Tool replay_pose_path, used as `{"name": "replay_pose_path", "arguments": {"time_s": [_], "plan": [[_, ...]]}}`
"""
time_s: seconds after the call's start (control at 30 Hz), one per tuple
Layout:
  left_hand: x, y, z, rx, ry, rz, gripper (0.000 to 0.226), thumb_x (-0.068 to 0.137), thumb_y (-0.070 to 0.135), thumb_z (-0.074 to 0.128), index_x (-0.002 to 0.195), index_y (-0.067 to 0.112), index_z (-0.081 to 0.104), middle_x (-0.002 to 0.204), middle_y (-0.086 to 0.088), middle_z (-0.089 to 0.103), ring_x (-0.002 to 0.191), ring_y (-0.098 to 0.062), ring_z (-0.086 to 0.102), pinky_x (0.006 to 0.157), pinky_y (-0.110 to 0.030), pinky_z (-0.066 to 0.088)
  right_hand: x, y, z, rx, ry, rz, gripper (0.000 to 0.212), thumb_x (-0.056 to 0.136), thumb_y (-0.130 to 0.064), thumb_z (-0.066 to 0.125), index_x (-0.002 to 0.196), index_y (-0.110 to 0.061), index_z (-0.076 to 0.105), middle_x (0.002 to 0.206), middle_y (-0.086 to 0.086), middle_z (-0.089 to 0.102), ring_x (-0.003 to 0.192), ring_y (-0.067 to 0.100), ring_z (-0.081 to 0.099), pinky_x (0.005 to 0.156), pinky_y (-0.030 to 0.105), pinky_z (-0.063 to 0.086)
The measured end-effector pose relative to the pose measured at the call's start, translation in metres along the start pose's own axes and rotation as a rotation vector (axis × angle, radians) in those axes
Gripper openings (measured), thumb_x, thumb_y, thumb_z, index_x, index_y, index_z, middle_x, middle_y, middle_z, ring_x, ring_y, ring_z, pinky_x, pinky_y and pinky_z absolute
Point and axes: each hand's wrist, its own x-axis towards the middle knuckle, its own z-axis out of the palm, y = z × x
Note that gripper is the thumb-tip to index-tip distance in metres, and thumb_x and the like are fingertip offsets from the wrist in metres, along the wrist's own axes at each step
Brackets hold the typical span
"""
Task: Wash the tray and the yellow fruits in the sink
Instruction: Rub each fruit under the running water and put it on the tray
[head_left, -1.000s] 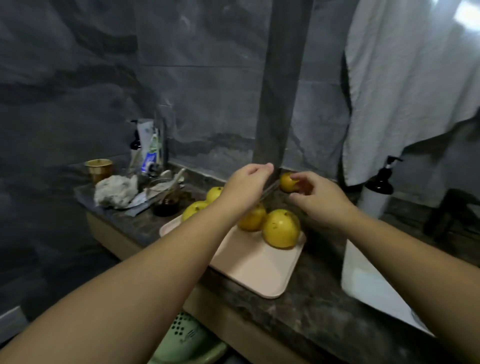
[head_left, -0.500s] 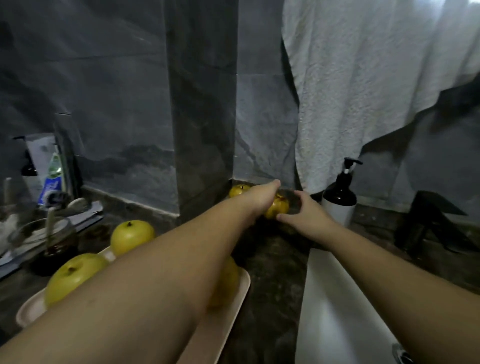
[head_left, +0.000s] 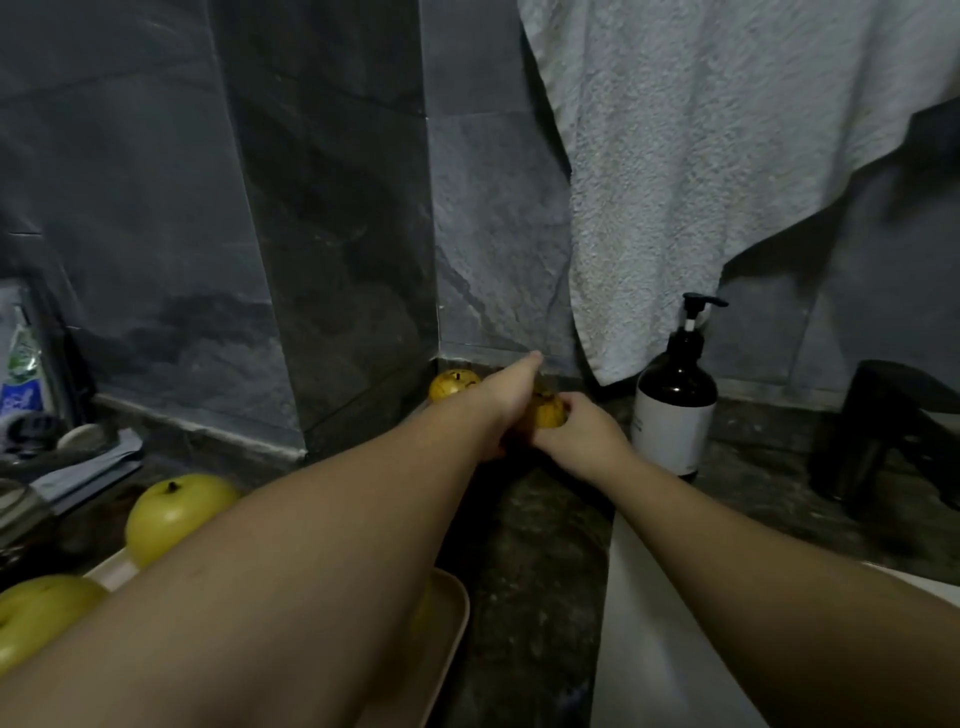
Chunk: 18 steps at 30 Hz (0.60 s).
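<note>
White terry towel (head_left: 701, 156) hanging against grey stone-look wall tiles (head_left: 156, 208), lower edge just behind a dark pump bottle (head_left: 675, 410) with a white label, print too small to read. White sink (head_left: 649, 623) at lower right, beside dark countertop (head_left: 530, 545). Pale tray (head_left: 447, 613) at lower left carrying yellow-green fruits (head_left: 176, 512). Packaging at far left, lettering illegible. Right hand (head_left: 582, 436) curled round a spotted yellow fruit (head_left: 545, 410) near the corner; left hand (head_left: 506, 395) extended, fingers straight, touching the same fruit. Second spotted fruit (head_left: 452, 384) just beside, in the corner.
</note>
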Motion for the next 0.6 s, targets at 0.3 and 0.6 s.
{"name": "replay_pose_path", "arguments": {"time_s": [0.3, 0.6], "plan": [[-0.075, 0.007, 0.014, -0.013, -0.028, 0.054, 0.055, 0.088, 0.063, 0.065, 0.126, 0.024, 0.063, 0.124, -0.007, 0.065, 0.109, -0.026, 0.061, 0.096, -0.040, 0.048, -0.076, -0.008, -0.052, 0.047, 0.144, -0.124, 0.088, 0.070, -0.055, 0.081, 0.146, -0.026, 0.047, 0.130, 0.003, 0.059, 0.116, 0.022, 0.061, 0.099, 0.041, 0.053], [-0.146, -0.023, 0.126, -0.017, -0.133, 0.223, 0.058, 0.075, 0.031, 0.091, 0.123, 0.009, 0.065, 0.110, -0.013, 0.074, 0.096, -0.023, 0.073, 0.081, -0.036, 0.062, -0.174, 0.035, -0.145, -0.125, 0.251, -0.125, 0.089, 0.064, -0.048, 0.080, 0.145, -0.029, 0.047, 0.131, 0.002, 0.050, 0.103, 0.018, 0.056, 0.081, 0.026, 0.043]]}}
